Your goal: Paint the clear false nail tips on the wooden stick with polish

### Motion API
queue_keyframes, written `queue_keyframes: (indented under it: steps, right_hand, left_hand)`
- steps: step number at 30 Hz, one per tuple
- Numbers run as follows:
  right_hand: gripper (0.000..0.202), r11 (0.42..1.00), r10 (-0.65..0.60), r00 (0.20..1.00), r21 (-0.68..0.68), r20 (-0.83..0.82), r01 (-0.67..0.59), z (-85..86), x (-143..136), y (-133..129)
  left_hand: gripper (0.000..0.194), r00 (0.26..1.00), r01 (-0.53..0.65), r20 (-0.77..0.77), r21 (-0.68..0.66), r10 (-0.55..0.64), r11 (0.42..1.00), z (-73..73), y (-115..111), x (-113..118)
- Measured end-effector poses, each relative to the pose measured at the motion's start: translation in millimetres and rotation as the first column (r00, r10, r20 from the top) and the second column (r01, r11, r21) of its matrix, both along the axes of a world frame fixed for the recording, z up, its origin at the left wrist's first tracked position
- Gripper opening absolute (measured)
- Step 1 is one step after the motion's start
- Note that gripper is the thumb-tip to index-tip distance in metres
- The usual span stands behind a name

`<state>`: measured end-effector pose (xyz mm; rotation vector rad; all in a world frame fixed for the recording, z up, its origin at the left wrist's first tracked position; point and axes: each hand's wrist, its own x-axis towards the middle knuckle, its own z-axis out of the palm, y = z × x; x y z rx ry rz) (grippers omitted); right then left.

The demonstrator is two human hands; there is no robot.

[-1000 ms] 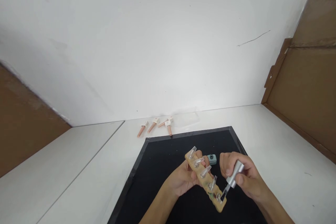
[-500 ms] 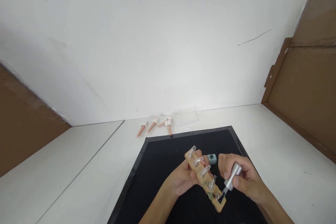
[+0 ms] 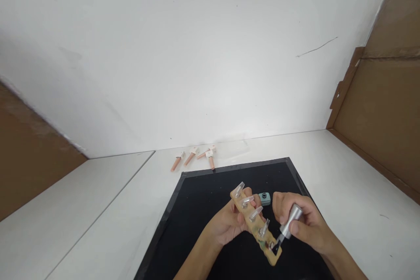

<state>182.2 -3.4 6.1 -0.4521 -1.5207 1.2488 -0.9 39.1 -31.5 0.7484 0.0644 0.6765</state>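
The person's left hand [image 3: 234, 224] is closed around a wooden strip [image 3: 252, 225], its thumb on the near edge; the strip slants over the black mat [image 3: 197, 210], its lower end toward the right. Four clear nail tips [image 3: 256, 213] stand out along it, well apart from one another. The right hand [image 3: 306, 221] pinches a silver cap [image 3: 292, 221] between thumb and fingers, and the dark brush [image 3: 278, 242] below it points down to the strip's lower end — where bristles stop and a dark tip might begin cannot be told. Just beyond the left fingers, partly behind them, a teal bottle [image 3: 264, 199] sits on the mat. Four peach sticks with white heads [image 3: 189, 159] lie on the white bench [image 3: 328, 157] past the mat's far edge — two crossing — beside a clear film [image 3: 232, 149].
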Motion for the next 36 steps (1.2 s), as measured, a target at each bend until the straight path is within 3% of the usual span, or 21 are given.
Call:
queue_keyframes:
  steps: [36]
  right_hand:
    - [0.020,0.999,-0.031,0.994,-0.032,-0.102,0.028,-2.8,4.6,3.8]
  left_hand:
    - [0.028,0.998,0.010,0.068,0.044,-0.013,0.999,-0.3,-0.7,-2.7]
